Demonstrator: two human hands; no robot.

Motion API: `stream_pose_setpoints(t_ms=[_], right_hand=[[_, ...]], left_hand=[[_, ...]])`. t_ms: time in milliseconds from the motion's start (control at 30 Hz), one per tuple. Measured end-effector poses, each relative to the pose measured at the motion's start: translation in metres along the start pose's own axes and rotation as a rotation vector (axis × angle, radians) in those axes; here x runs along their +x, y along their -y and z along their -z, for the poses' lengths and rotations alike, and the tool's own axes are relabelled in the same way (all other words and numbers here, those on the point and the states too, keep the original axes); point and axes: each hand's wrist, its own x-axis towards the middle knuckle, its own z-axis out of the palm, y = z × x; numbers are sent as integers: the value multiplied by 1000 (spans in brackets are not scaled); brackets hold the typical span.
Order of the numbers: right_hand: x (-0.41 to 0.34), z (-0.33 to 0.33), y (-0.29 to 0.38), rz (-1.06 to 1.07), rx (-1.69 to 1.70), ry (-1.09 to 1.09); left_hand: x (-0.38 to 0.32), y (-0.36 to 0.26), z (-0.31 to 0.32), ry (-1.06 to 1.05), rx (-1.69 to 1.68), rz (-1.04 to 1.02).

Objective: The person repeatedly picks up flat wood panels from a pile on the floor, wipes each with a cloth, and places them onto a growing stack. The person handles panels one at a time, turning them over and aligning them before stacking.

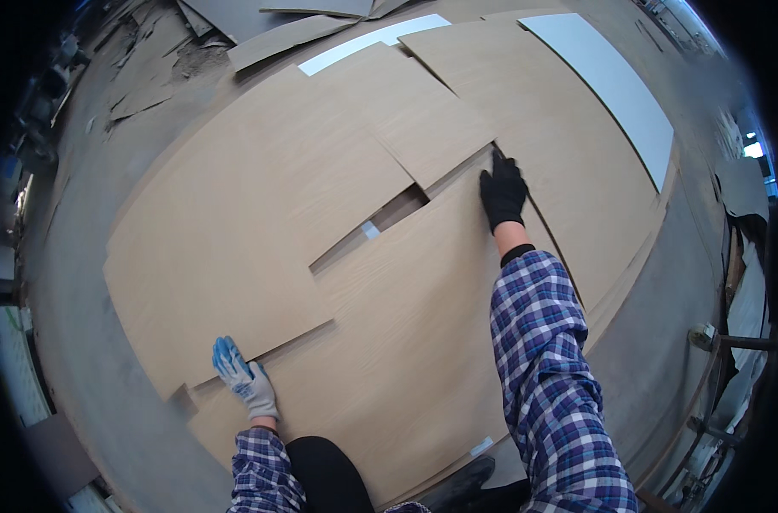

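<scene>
My left hand (245, 378), in a white and blue coated work glove, lies palm down across the front edge of a wood-grain panel (216, 256) at the left. Its fingers point away from me and the thumb sits apart, near that edge. My right hand (504, 189), in a black glove, is at the far right corner of the nearest wood-grain panel (389, 308). Its fingertips reach the dark gap beside the neighbouring right panel (556, 128); whether they grip the corner is hidden. The nearest panel shows a shaded, bowed band along its right part.
More overlapping panels (421, 109) lie beyond, with a white panel (607, 90) at the far right. Small pale stickers (370, 230) show on the panels. Broken boards (152, 70) litter the concrete floor (75, 269). A metal-framed cart (716, 359) stands at right.
</scene>
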Motion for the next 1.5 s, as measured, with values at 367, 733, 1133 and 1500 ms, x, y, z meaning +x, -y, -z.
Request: stream_pose_setpoints(t_ms=[367,733,1133,1500], right_hand=[[-67,25,-164,-322,-455,317],[-21,8,-67,105,-15,-195],[-73,-35,73,393,23,-55],[-173,-24,103,534,337,186]], left_hand=[[-24,27,-40,-17,-64,-19],[-38,54,-60,-32,23,56],[-41,48,-53,-5,21,32],[-40,31,-36,11,70,43]])
